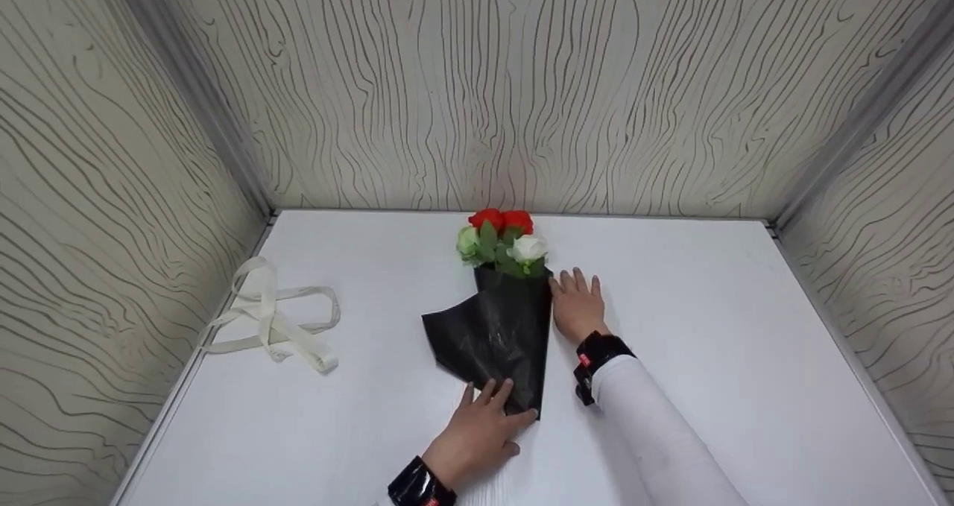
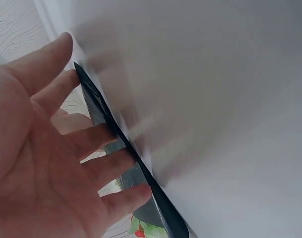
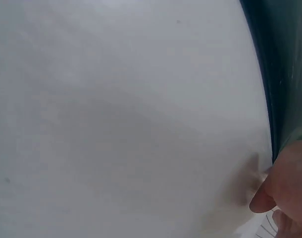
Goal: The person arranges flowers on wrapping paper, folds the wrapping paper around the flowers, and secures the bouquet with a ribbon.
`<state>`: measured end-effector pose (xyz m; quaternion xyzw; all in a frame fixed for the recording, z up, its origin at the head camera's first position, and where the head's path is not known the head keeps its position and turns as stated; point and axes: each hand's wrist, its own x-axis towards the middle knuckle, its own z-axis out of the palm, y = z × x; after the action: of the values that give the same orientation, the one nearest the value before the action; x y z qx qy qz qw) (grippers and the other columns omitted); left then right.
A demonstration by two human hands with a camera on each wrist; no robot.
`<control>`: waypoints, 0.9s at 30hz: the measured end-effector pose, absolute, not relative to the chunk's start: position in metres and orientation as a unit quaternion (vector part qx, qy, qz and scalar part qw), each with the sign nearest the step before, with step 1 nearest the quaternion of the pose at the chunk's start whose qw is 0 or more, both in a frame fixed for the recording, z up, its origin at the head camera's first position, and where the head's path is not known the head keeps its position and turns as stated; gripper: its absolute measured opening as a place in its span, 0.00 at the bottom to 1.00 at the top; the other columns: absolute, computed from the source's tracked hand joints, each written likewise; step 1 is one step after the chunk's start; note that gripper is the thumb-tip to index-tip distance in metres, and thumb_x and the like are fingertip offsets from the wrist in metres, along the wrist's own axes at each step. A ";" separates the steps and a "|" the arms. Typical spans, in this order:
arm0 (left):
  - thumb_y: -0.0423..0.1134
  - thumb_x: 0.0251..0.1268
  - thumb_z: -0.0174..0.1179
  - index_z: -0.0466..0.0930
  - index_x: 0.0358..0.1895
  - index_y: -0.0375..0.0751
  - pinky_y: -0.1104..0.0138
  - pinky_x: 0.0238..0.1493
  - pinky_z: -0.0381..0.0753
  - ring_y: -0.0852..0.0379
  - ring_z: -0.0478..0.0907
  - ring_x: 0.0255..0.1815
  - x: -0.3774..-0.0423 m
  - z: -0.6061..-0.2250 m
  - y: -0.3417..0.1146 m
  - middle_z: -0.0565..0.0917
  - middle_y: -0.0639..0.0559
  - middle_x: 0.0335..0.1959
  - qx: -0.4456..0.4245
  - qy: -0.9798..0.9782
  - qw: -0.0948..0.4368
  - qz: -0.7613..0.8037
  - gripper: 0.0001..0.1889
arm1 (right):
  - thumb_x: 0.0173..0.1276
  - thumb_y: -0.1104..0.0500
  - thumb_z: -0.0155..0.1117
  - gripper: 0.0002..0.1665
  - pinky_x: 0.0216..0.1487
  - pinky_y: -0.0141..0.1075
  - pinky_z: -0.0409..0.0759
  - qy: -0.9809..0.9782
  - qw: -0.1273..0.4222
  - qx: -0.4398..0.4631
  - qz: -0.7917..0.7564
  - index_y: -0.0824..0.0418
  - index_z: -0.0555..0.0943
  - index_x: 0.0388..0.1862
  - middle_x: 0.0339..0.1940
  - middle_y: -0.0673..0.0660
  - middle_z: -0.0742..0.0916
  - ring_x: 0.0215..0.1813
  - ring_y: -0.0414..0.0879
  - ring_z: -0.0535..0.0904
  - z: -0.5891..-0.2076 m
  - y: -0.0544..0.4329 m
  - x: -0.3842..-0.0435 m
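A bouquet of red, white and pale green flowers [image 1: 501,239] lies on the white table, its stems inside black wrapping paper [image 1: 507,327]. One flap of the paper juts out to the left. My left hand [image 1: 477,431] is at the lower end of the wrap, its spread fingers touching the paper's bottom edge; the left wrist view shows straight fingers [image 2: 109,166] along that edge. Beside the upper right edge of the wrap, my right hand [image 1: 577,305] lies with fingers extended, touching the paper. Only part of the right hand [image 3: 289,183] shows in the right wrist view.
A loosely looped cream ribbon [image 1: 268,316] lies at the table's left side. Wood-grain patterned panels [image 1: 507,89] enclose the white table [image 1: 708,327] at the back and both sides.
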<state>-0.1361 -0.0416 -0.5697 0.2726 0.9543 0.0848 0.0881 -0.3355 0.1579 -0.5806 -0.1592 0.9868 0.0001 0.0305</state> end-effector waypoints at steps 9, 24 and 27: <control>0.53 0.62 0.65 0.72 0.67 0.72 0.40 0.65 0.62 0.39 0.62 0.71 -0.136 -0.572 -0.040 0.66 0.43 0.72 0.279 0.953 0.082 0.090 0.28 | 0.77 0.65 0.39 0.27 0.70 0.64 0.48 0.989 0.041 -0.138 -0.015 0.64 0.66 0.73 0.73 0.66 0.67 0.76 0.65 0.53 -0.578 0.164 -0.336; 0.45 0.69 0.61 0.75 0.67 0.49 0.55 0.66 0.67 0.48 0.68 0.68 -0.154 -0.568 -0.062 0.71 0.46 0.68 0.281 0.935 0.092 0.197 0.24 | 0.73 0.53 0.60 0.29 0.63 0.56 0.69 0.967 -0.036 -0.243 -0.073 0.65 0.72 0.68 0.70 0.66 0.70 0.69 0.60 0.67 -0.575 0.142 -0.251; 0.44 0.67 0.63 0.78 0.62 0.46 0.54 0.61 0.72 0.48 0.71 0.65 -0.155 -0.570 -0.063 0.74 0.45 0.65 0.286 0.942 0.036 0.171 0.21 | 0.71 0.51 0.63 0.30 0.63 0.56 0.70 0.959 -0.039 -0.269 -0.073 0.63 0.74 0.67 0.69 0.65 0.72 0.69 0.59 0.68 -0.574 0.140 -0.230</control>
<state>-0.1553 -0.0634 -0.5702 0.2858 0.9423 0.1706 0.0365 -0.2300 0.1402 -0.5736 -0.2693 0.9595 -0.0733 -0.0386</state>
